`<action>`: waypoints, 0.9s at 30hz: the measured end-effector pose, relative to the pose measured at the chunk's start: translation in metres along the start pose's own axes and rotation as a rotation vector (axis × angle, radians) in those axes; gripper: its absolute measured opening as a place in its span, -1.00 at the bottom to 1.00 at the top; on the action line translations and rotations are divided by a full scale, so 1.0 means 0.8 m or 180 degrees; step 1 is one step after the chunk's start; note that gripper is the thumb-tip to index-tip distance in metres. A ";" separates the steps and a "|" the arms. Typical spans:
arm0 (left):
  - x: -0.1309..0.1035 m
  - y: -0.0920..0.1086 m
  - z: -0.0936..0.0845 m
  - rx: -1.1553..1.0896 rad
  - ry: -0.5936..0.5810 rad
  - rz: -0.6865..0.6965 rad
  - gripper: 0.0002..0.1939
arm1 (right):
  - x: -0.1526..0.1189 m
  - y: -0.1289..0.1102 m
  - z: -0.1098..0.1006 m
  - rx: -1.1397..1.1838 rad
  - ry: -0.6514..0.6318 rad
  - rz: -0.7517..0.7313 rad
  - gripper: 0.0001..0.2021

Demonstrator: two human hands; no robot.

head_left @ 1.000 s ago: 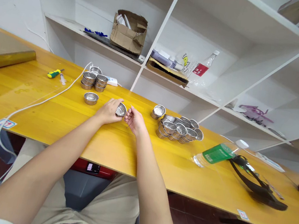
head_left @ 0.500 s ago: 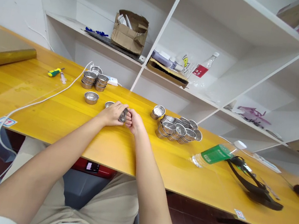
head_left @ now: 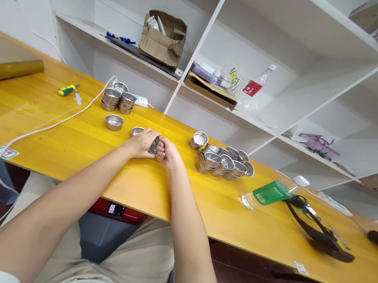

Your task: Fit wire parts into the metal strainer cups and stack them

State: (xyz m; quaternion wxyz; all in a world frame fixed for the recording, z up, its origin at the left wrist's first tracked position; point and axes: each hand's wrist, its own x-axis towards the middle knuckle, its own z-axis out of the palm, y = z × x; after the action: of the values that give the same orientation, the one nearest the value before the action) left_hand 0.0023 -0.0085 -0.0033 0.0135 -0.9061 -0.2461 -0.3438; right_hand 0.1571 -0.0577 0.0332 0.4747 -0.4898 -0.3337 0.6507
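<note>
My left hand (head_left: 143, 144) is closed round a small perforated metal strainer basket (head_left: 154, 145), tilted on its side above the table. The curled fingers of my right hand (head_left: 168, 152) press against the basket's right side; whether they also pinch something small is hidden. Just behind my left hand, another strainer basket (head_left: 136, 131) is partly covered by it. A single basket (head_left: 114, 122) sits upright to the left. Stacked baskets (head_left: 111, 96) stand farther back on that side. To the right of my hands is a larger cluster of stacked baskets (head_left: 226, 162), with a short stack (head_left: 198, 140) beside it.
A white cable (head_left: 51, 128) runs across the left of the yellow table (head_left: 146, 187), near a green-yellow screwdriver (head_left: 68, 89). At right lie a green-labelled bottle (head_left: 272, 192) and a black strapped device (head_left: 318, 233). White shelves (head_left: 206, 34) rise behind.
The basket between my hands has turned slightly, so more of its perforated face shows. Both hands stay in nearly the same place; the whole view has shifted a little.
</note>
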 end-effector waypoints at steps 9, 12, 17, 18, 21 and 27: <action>0.001 -0.001 0.002 0.0025 -0.0002 0.0047 -0.43 | 0.001 0.003 0.002 -0.0050 0.0100 -0.0087 -0.58; 0.001 0.001 0.001 0.0013 0.0037 0.0009 -0.41 | 0.003 0.004 0.002 -0.0037 0.0108 -0.0179 -0.59; 0.001 0.002 0.002 -0.0039 0.0037 -0.0038 -0.38 | 0.003 0.004 0.002 0.0005 0.0152 -0.0187 -0.57; 0.001 0.002 0.003 -0.0051 0.0034 -0.0044 -0.38 | 0.003 0.004 0.002 0.0015 0.0160 -0.0179 -0.56; 0.001 0.000 0.004 -0.0096 0.0051 -0.0121 -0.38 | 0.002 0.005 0.002 0.0048 0.0110 -0.0266 -0.59; -0.001 -0.005 0.002 -0.0175 0.0318 -0.0486 -0.32 | 0.007 0.012 -0.001 -0.0627 0.0321 -0.1013 -0.71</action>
State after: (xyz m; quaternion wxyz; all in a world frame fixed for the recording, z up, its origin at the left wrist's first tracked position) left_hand 0.0010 -0.0049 -0.0051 -0.0253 -0.8665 -0.3039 -0.3953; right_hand 0.1550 -0.0556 0.0228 0.5375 -0.5069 -0.4448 0.5063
